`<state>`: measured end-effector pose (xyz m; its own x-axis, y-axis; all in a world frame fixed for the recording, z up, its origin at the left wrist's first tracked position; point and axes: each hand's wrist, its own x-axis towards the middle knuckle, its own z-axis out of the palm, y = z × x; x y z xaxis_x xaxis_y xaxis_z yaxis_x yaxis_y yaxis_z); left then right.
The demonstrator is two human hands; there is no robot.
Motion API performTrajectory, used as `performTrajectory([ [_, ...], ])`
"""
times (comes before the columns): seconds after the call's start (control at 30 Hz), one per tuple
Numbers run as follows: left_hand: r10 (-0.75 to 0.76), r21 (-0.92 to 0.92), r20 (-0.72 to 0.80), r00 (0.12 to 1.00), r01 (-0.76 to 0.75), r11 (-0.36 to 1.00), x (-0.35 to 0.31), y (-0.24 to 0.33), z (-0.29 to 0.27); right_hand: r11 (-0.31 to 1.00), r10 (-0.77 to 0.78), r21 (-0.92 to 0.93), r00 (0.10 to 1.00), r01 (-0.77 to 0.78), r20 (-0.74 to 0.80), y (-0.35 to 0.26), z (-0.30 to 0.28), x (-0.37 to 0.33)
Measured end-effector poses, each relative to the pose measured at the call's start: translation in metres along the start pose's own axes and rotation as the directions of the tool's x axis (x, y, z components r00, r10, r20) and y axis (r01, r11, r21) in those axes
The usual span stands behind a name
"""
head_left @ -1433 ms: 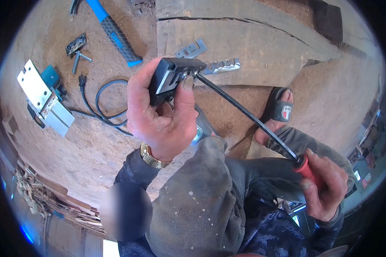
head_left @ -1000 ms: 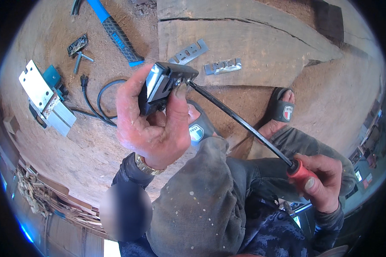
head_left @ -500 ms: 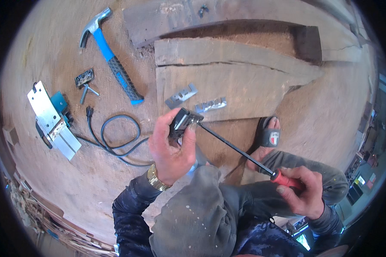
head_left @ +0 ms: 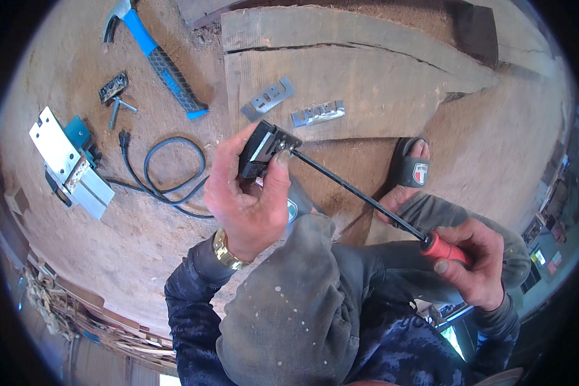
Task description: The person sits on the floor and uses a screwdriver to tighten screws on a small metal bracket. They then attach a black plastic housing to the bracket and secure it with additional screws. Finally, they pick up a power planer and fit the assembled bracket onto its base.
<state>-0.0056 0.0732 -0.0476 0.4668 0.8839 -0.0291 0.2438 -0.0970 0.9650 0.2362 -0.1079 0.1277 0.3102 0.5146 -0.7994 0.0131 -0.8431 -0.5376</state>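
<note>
My left hand (head_left: 251,209) pinches a small black metal block (head_left: 256,149) with a pale strip along one side, between thumb and fingers. In my right hand (head_left: 479,264) is a screwdriver (head_left: 360,198), gripped by its red handle. Its long dark shaft reaches across to the block, with the tip at a screw beside my left thumb. Just beyond the block, two slotted planer blades (head_left: 267,100) lie on a cracked wooden board (head_left: 379,90). A similar dark block (head_left: 114,88) rests on the ground to the left, against a small T-shaped metal wrench (head_left: 116,112).
An upturned teal electric planer (head_left: 61,145) lies far left, its black cord (head_left: 147,167) looped towards me. A claw hammer (head_left: 164,67) with a blue and black handle lies beyond it. My sandalled foot (head_left: 415,167) stands by the board; scrap wood (head_left: 109,328) is piled lower left.
The view has shifted, so the ground objects sit higher in the picture. Both hands keep their holds, and the screwdriver tip stays at the block, which has tilted slightly.
</note>
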Motion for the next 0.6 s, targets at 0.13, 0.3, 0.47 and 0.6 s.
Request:
performTrajectory([
  [0.13, -0.145, -0.095, 0.022, 0.989, 0.147, 0.985, -0.009, -0.004, 0.001, 0.988, -0.148, 0.048, 0.988, 0.145, 0.053, -0.020, 0.009, 0.017],
  [0.3, -0.210, -0.144, 0.071, 0.975, 0.218, 0.965, 0.011, -0.017, 0.017, 0.983, -0.165, -0.057, 0.980, 0.172, 0.112, -0.021, 0.009, 0.035],
  [0.47, -0.305, -0.191, -0.299, 0.904, 0.257, 0.947, 0.031, -0.025, 0.003, 0.798, -0.287, -0.505, 0.944, 0.330, 0.164, -0.026, -0.060, 0.025],
  [0.6, -0.502, -0.652, -0.168, 0.848, 0.286, 0.702, 0.034, -0.018, 0.010, 0.407, -0.482, -0.794, 0.845, 0.452, 0.234, -0.007, -0.075, 0.093],
])
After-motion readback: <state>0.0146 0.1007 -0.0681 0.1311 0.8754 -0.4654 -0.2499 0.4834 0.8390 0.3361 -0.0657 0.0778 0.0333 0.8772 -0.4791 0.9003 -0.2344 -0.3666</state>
